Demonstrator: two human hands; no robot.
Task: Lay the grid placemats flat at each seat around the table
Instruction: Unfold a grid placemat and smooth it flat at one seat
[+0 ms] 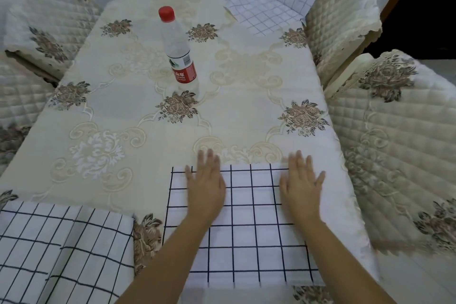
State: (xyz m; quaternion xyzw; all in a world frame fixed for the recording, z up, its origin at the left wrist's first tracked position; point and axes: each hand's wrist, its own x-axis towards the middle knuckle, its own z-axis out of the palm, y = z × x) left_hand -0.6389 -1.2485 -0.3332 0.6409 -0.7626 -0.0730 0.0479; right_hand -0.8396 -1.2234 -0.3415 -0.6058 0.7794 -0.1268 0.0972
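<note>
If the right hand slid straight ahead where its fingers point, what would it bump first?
Only bare tablecloth lies ahead of the right hand at first; then, probably, the rumpled placemat at the far edge. The bottle stands off to the left, out of its line.

Three white cloth placemats with dark grid lines [246, 229] [61, 249] [261, 10]. One clear plastic bottle with a red cap [178, 49]. Four cream quilted chairs [49, 12] [19, 101] [340, 15] [394, 131]. One table under a floral cream cloth [123, 106]. Two bare hands: left hand [206, 180], right hand [299, 180].

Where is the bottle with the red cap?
In the head view the bottle stands upright on the tablecloth, near the middle and a bit left, left of the far placemat.
</note>
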